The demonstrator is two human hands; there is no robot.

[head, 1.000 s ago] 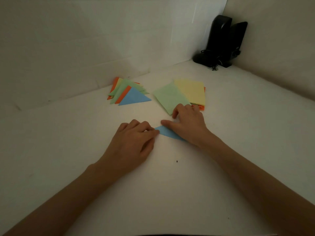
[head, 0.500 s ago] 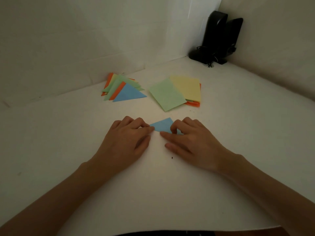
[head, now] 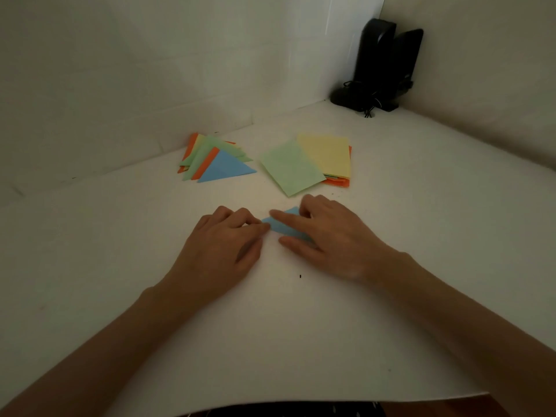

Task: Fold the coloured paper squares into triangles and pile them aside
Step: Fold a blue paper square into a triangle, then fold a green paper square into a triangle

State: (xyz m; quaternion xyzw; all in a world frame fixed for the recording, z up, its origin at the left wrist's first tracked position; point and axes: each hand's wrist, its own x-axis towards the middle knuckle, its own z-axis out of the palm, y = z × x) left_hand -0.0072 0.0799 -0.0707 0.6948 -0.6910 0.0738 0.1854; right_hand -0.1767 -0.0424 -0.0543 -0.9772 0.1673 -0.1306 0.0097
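A folded blue paper (head: 282,226) lies flat on the white table (head: 301,326) between my hands. My left hand (head: 222,248) rests palm down with its bent fingertips pressing the paper's left tip. My right hand (head: 328,239) covers the paper's right part, its index finger stretched leftward across the blue sheet and its thumb flat on the table just below. A pile of folded triangles (head: 216,161), blue on top of green and orange, lies at the back left. Unfolded squares sit at the back centre: a green sheet (head: 288,167) beside a yellow-topped stack (head: 328,155).
Two black upright devices (head: 382,64) with a tangled cable stand in the far right corner. White walls close the table at the back and right. The table's near edge (head: 301,406) runs along the bottom of the view.
My right hand moved from the paper's far side to lie across it, and its index finger now reaches left along the sheet almost to my left fingertips. My left hand stayed put.
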